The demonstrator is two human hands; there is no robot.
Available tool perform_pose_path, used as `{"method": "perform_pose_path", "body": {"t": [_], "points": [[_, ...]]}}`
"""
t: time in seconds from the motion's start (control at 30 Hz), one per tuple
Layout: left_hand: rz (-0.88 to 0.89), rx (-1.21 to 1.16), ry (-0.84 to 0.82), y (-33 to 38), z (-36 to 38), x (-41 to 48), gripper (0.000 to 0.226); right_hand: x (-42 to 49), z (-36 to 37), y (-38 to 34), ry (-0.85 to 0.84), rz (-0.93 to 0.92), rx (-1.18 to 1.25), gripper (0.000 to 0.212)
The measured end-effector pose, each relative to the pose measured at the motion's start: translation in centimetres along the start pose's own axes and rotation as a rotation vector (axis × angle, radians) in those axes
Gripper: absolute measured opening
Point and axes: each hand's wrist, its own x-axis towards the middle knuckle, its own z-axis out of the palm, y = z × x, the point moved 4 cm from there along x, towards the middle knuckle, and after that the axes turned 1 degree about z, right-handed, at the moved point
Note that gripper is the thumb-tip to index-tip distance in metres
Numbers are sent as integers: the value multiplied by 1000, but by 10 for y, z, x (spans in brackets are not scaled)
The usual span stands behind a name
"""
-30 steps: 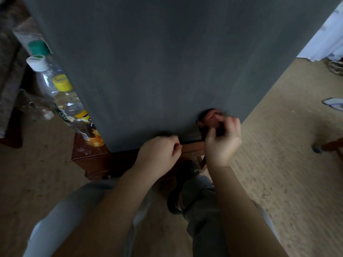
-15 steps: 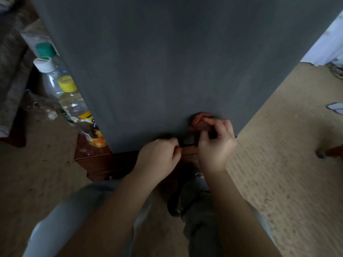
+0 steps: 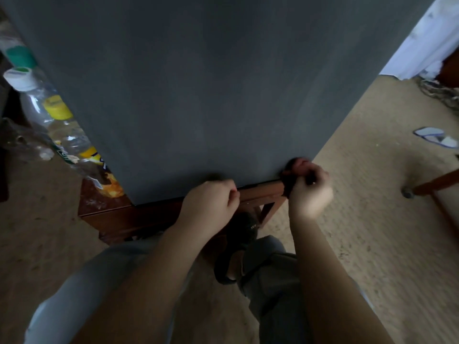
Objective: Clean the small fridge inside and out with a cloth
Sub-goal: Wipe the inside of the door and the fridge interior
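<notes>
The small fridge (image 3: pixel 198 95) fills the view as a flat dark grey panel standing on a low wooden stand (image 3: pixel 139 217). My left hand (image 3: pixel 208 202) is curled at the panel's bottom edge and seems to grip it. My right hand (image 3: pixel 310 194), blurred by motion, grips a dark reddish cloth (image 3: pixel 296 166) bunched against the fridge's lower right corner. Most of the cloth is hidden by my fingers.
Plastic bottles (image 3: pixel 49 112) with white, green and yellow caps lean beside the fridge on the left. A sandal (image 3: pixel 434 139) lies on the tan floor at the right, near a wooden leg (image 3: pixel 432 184). My knees and foot are below the stand.
My right hand has slid the cloth to the right along the bottom edge, out to the fridge's corner. My left hand has stayed at the bottom edge.
</notes>
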Motion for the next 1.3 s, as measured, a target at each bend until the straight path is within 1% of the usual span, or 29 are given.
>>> {"method": "perform_pose_path", "body": {"t": [0.03,0.07,0.1,0.13,0.17,0.23,0.27,0.33,0.43,0.53,0.6,0.63,0.67,0.7,0.8,0.83,0.9,0.97,1.0,1.03,1.07,1.13,1.2,1.3], "points": [[1,5,-7,3,2,2,23,6,-1,2,76,148,85,23],[5,10,-10,5,4,4,24,10,2,7,116,306,133,17],[13,14,-8,8,5,5,24,10,6,7,138,425,151,14],[20,13,-2,11,6,6,24,5,9,1,157,472,135,14],[24,7,11,13,6,7,23,-2,11,-8,181,463,138,17],[21,-2,53,14,4,8,22,-18,16,-27,202,346,188,25],[13,0,75,13,1,8,22,-26,18,-37,178,264,208,24],[-8,-1,120,8,-4,6,21,-41,24,-48,85,114,208,14],[-26,5,179,4,-13,1,18,-61,30,-66,-62,-118,159,19],[-34,31,198,-4,-20,-8,14,-73,30,-82,-195,-343,149,26],[-13,16,200,-11,-24,-14,12,-68,28,-80,-224,-428,135,26],[-2,13,199,-15,-25,-16,11,-61,26,-74,-206,-433,136,24],[4,15,199,-18,-27,-17,10,-52,21,-70,-159,-397,143,21],[6,19,202,-22,-29,-18,8,-40,17,-62,-90,-316,152,19],[-7,27,211,-32,-33,-18,7,3,4,-23,119,85,163,23],[-9,30,206,-34,-34,-18,7,16,1,-10,146,208,175,26],[-11,29,191,-36,-34,-16,7,31,1,4,131,371,177,34],[-10,18,190,-36,-35,-15,6,32,5,4,126,426,158,37],[-6,12,196,-35,-35,-15,5,30,7,-3,140,400,166,37],[0,6,203,-34,-36,-15,4,26,9,-14,163,336,179,38],[5,3,205,-33,-36,-15,4,20,10,-30,187,234,193,40],[22,4,204,-32,-35,-18,6,0,16,-64,205,-36,201,45],[36,18,216,-32,-34,-21,7,-27,29,-94,109,-267,170,48],[54,50,239,-34,-33,-26,15,-66,44,-125,-100,-513,123,59]]}}
